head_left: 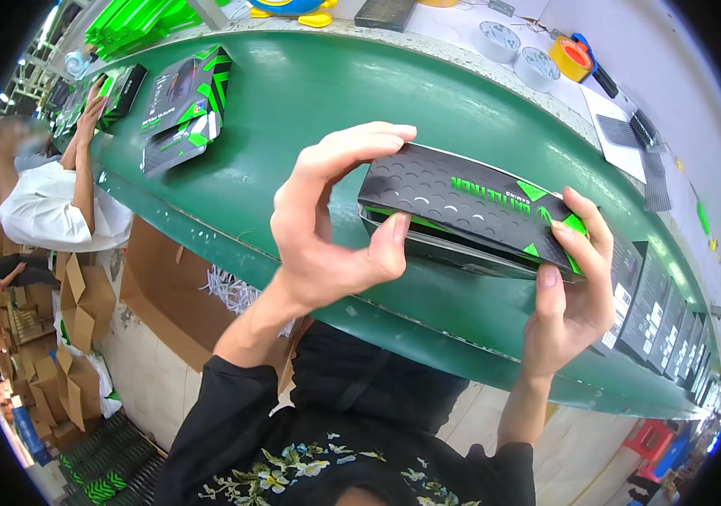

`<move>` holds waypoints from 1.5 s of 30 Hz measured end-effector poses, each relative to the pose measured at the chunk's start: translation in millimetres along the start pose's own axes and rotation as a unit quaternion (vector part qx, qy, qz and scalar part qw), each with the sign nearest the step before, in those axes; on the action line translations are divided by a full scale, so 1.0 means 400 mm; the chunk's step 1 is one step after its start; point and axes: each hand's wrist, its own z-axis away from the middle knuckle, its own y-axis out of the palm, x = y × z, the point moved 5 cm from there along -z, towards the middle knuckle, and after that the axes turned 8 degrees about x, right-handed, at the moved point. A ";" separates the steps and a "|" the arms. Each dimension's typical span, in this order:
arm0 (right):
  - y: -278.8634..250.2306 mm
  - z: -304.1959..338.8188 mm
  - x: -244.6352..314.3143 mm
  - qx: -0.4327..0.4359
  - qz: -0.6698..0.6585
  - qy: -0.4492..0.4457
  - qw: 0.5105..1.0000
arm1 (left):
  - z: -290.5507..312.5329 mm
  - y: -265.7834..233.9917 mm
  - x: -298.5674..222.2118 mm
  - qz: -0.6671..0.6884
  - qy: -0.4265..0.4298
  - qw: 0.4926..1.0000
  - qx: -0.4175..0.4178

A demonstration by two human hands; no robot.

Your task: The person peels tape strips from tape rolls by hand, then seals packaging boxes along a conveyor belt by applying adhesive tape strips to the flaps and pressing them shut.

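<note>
Above the green bench I hold up a black box (453,196) with bright green markings, its long side turned up toward me. A dark gap runs along the box's near edge, under the top face. My left hand (326,207) grips the left end, thumb at the near edge and fingers over the far edge. My right hand (575,278) grips the right end, with fingertips on the green corner and the thumb at the near edge. What is inside the box cannot be made out.
Black-and-green packages (183,110) lie on the green bench (293,84) at left. A row of black boxes (655,312) stands at right. Tape rolls (537,67) and a tape dispenser (592,63) sit along the back ledge. A co-worker (57,202) handles a box at far left; a cardboard carton (166,287) stands below.
</note>
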 end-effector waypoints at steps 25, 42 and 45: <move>-0.010 0.051 -0.068 -0.024 -0.173 0.138 0.975 | 0.029 0.030 0.055 0.229 -0.124 0.964 0.056; -0.093 -0.043 -0.060 0.006 0.155 0.078 0.985 | 0.024 0.118 -0.008 -0.019 -0.164 0.982 0.088; -0.187 -0.044 -0.188 0.001 0.177 0.216 0.960 | 0.084 0.101 0.007 -0.029 -0.130 0.990 0.037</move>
